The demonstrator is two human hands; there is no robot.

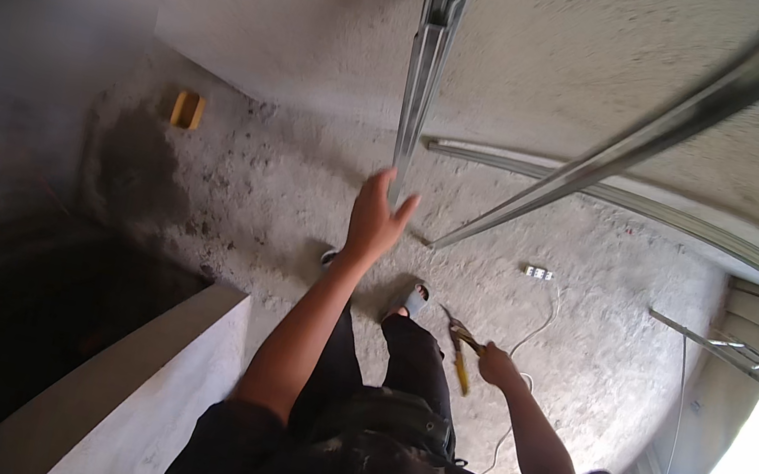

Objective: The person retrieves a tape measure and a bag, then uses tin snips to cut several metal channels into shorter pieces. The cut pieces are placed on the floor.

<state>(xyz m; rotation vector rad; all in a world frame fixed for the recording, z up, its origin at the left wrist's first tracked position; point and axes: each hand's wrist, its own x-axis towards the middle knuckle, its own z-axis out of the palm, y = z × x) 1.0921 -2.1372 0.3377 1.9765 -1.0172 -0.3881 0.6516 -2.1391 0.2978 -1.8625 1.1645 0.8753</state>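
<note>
Head view.

Markings: too small or blurred to read.

Left hand: open, thumb spread away from fingers, raised ahead of body. Overlaps lower part of long grey metal channel; contact, cannot tell.

Long grey metal channel: directly beyond left hand, visible between thumb and fingers. Long axis nearly vertical in view, running from hand up past top edge; stepped profile near upper portion.

Right hand: closed around one handle of yellow-handled, plier-like metal tool, low at right side of body. Tool just left of fist, with handles spread apart. Dark nose directed up and left, toward feet; free handle directed downward, slightly right.

Second grey metal channel: right of left hand, slanting from floor end near feet up to upper right.

Curved-looking pale metal rail: along wall base, long axis left to right, passing behind second channel.

On rough grey concrete floor: small white multi-socket block, right of second channel's foot, with thin white cable trailing downward; yellow open-topped box, far left; grey open-toed sandal on right foot.

Lower left: pale, straight-edged low wall.
</note>
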